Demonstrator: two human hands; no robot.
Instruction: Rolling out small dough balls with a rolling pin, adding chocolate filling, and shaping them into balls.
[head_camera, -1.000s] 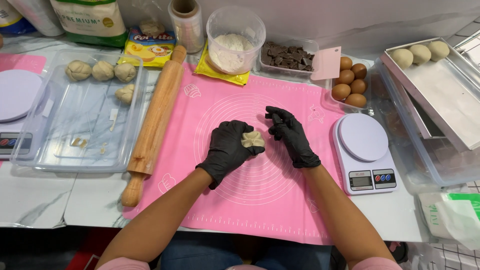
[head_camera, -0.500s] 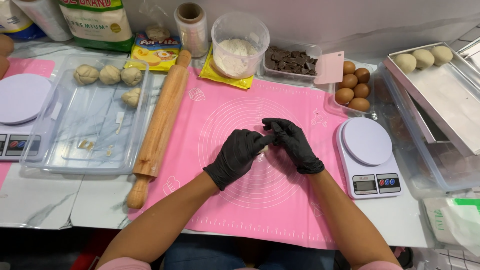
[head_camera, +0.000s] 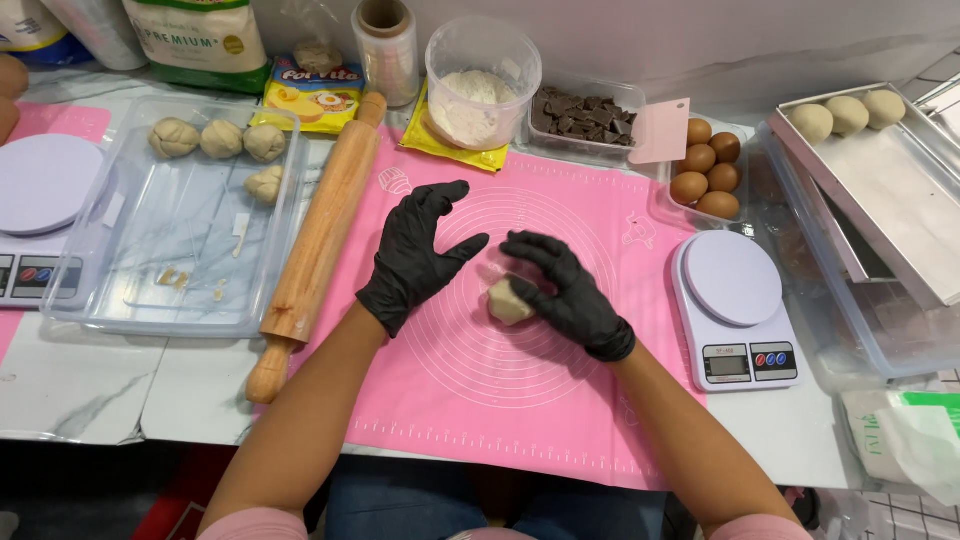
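Observation:
Both hands wear black gloves over a pink silicone mat (head_camera: 520, 400). My right hand (head_camera: 562, 290) cups a small beige dough ball (head_camera: 506, 302) that rests on the mat, fingers curled over its top and right side. My left hand (head_camera: 415, 255) hovers just left of the dough with fingers spread, holding nothing. A wooden rolling pin (head_camera: 315, 240) lies along the mat's left edge.
A clear tray (head_camera: 130, 300) at left holds several dough balls (head_camera: 215, 140). Behind the mat stand a flour tub (head_camera: 480, 85), chocolate pieces (head_camera: 585, 112), a pink scraper (head_camera: 660, 132) and eggs (head_camera: 705, 170). A kitchen scale (head_camera: 735, 305) sits right; a metal tray (head_camera: 900, 190) holds three dough balls.
The hands came apart: the left let go of the dough and opened, while the right lowered the dough onto the mat and now cups it there.

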